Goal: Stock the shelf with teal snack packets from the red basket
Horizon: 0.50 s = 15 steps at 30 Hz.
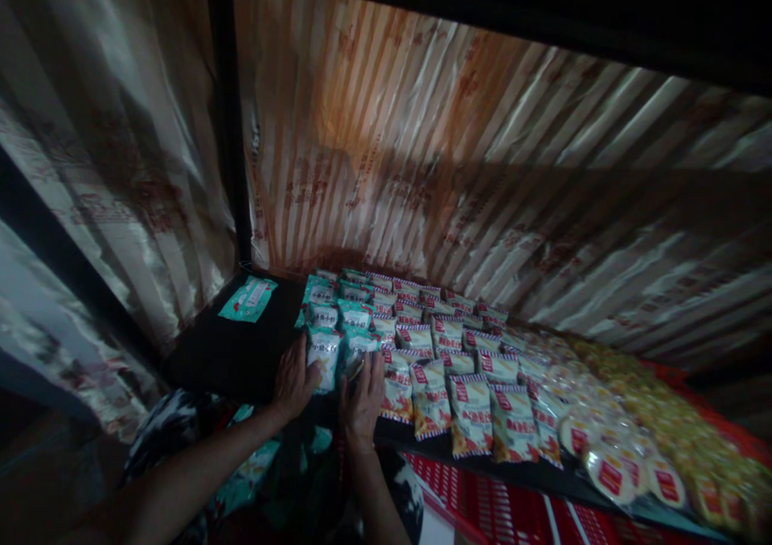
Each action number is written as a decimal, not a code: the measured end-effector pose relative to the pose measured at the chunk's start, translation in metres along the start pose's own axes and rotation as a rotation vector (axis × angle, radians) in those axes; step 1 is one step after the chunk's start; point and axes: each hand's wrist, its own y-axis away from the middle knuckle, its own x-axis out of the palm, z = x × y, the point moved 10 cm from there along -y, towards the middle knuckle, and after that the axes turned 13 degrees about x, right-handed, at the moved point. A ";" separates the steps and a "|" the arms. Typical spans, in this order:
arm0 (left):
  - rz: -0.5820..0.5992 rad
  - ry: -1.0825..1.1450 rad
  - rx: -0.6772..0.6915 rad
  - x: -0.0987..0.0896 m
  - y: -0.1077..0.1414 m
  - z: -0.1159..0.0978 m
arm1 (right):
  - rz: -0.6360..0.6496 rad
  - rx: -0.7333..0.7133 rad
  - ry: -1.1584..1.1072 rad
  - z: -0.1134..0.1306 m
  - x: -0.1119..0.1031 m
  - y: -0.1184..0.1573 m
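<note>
Two rows of teal-and-white snack bags [322, 294] stand on a dark shelf [253, 352], one behind another. My left hand [295, 380] is at the front bag of the left row [324, 356], with its fingers along the left side and the thumb at the front. At the front of the neighbouring row, my right hand [363, 396] has its thumb and fingers around the lower part of another teal snack bag [360, 342]. The palm side of both hands is hidden. A single teal bag [248, 298] lies flat at the shelf's back left corner.
Rows of striped-edge snack bags [472, 412] stand right of my hands. Further right are round wrapped snacks [610, 471] and yellow-wrapped ones [681, 432]. Red plastic baskets [476, 497] sit below the shelf edge. More teal bags [250, 477] lie low near my lap. Dark posts [229, 119] and pleated sheeting [422, 143] enclose the shelf.
</note>
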 end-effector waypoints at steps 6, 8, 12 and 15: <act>-0.022 0.034 0.020 -0.003 -0.004 0.002 | 0.058 -0.159 -0.052 0.030 0.009 0.019; -0.024 0.051 0.008 -0.005 -0.005 0.004 | 0.084 -0.158 -0.074 0.035 0.013 0.023; 0.004 0.073 0.003 -0.005 -0.005 0.008 | 0.125 -0.112 -0.111 0.036 0.022 0.026; 0.005 0.069 0.008 -0.003 -0.004 0.009 | 0.135 -0.066 -0.147 0.033 0.028 0.026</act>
